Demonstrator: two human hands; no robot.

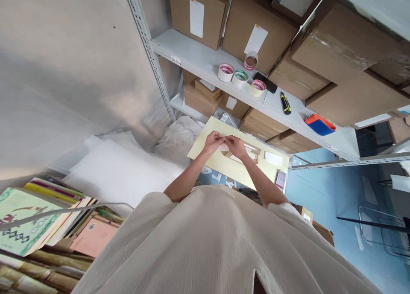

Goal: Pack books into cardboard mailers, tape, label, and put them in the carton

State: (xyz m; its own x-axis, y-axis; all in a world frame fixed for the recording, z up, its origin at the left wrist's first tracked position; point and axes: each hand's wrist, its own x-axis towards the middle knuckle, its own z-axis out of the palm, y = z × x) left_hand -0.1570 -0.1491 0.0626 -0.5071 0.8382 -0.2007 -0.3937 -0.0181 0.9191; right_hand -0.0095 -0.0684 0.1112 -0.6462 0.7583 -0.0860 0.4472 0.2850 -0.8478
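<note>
My left hand and my right hand meet over a pale yellow tabletop, fingertips pinched close together. Between them is a small pale slip, apparently paper; its details are too small to read. Just right of and partly beneath my right hand lies a flat brown package with a whitish, shiny middle. A white rectangular stack of paper or labels rests farther right. Near the table's right end is a phone with a lit screen.
Above the table, a grey shelf holds large cartons, tape rolls, a black-yellow utility knife and an orange-blue tape dispenser. White sheets and stacked books are on the left. Blue floor shows at right.
</note>
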